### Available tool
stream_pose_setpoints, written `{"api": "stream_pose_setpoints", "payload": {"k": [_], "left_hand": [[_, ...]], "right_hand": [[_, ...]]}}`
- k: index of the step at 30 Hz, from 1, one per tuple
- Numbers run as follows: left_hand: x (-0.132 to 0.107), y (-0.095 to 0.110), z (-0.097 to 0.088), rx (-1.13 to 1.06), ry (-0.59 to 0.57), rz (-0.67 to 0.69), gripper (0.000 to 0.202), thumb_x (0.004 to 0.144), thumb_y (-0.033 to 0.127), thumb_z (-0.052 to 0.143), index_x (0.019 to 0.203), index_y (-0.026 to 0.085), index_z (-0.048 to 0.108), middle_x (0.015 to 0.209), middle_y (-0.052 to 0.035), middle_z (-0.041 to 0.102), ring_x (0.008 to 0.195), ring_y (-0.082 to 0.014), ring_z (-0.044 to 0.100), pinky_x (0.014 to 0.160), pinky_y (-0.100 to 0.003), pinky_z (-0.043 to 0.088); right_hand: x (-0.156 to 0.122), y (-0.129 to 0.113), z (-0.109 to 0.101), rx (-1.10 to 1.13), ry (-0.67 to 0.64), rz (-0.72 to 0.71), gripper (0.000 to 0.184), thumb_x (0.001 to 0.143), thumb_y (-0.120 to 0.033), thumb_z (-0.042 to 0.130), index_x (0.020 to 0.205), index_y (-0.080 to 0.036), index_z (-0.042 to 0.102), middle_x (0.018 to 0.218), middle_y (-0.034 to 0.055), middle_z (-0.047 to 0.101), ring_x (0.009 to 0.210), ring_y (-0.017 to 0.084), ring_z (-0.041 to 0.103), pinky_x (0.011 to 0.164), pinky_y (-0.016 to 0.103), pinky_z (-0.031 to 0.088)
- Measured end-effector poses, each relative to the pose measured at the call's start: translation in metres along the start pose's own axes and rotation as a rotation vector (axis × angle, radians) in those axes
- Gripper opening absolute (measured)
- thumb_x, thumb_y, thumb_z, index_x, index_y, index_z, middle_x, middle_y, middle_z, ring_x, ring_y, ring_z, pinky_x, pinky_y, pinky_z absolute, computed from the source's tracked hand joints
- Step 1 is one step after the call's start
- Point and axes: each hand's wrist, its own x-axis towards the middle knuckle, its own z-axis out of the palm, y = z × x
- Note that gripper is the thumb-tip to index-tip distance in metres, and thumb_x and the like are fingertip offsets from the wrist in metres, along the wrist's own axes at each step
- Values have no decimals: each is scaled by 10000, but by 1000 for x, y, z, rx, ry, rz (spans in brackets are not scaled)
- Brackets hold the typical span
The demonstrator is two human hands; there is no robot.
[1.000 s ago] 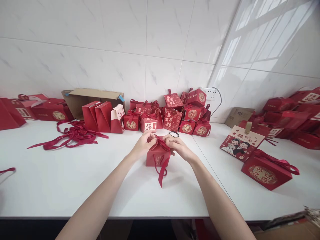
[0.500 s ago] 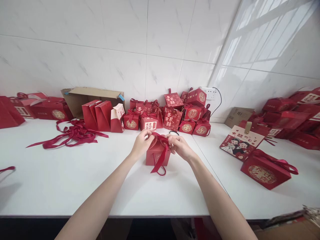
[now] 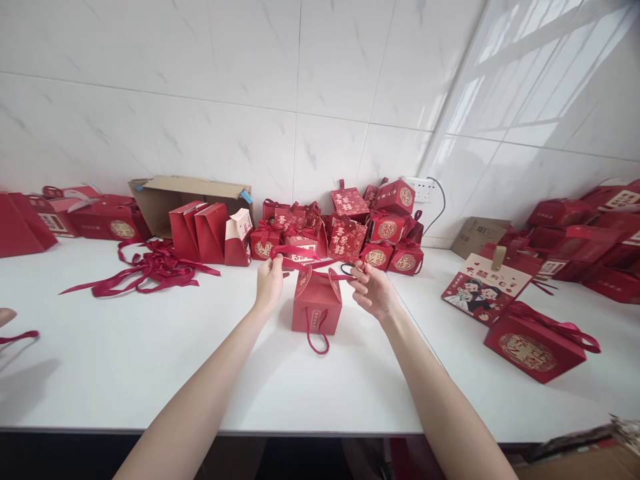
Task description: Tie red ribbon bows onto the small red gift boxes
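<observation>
Between the two hands, a red box [image 3: 317,307] stands upright on the surface [image 3: 270,380], its front label too small to read. The left hand [image 3: 269,287] and right hand [image 3: 374,288] each pinch a red ribbon [image 3: 306,253] above it, arms stretched forward, right fingers fanned. Beyond the right hand, a box [image 3: 345,239] reads "吾家有囍"; to its right, a bag [image 3: 481,290] reads "大囍的日子".

Left hand [image 3: 269,283] pinched; right hand [image 3: 374,290] likewise; arms [image 3: 200,383] outstretched.
</observation>
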Motion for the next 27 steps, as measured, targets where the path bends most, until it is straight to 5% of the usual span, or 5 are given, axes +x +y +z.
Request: {"api": "stream_pose_setpoints", "payload": {"k": [10, 14, 18, 27], "left_hand": [[10, -1, -7, -86, 164, -100, 159, 653, 322, 517, 601, 179, 470, 501, 32, 491, 464, -108, 517, 485, -222, 473], [11, -2, -7, -90, 177, -98, 178, 646, 323, 536, 584, 187, 440, 469, 48, 450, 446, -96, 489, 473, -207, 457], [12, -3, -8, -97, 196, -98, 175, 664, 334, 512, 601, 193, 427, 474, 50, 448, 437, -99, 494, 454, -207, 442], [9, -1, -7, -121, 160, -87, 224, 643, 346, 542, 554, 203, 396, 447, 51, 438, 434, -97, 478, 475, -215, 462]], "right_hand": [[1, -19, -6, -49, 266, -268, 240, 674, -394, 701, 818, -228, 603, 814, -38, 590, 481, 34, 411, 276, 88, 268], [-1, -23, -7, 23, 350, -335, 263, 647, -383, 740, 837, -236, 635, 668, -61, 548, 472, 30, 420, 280, 83, 271], [-4, -29, -13, 68, 349, -400, 309, 599, -384, 790, 843, -255, 653, 546, -87, 479, 445, 24, 406, 283, 79, 269], [-7, -42, -30, 53, 279, -529, 272, 555, -433, 809, 749, -307, 668, 607, -76, 542, 433, 20, 369, 279, 69, 223]]}}
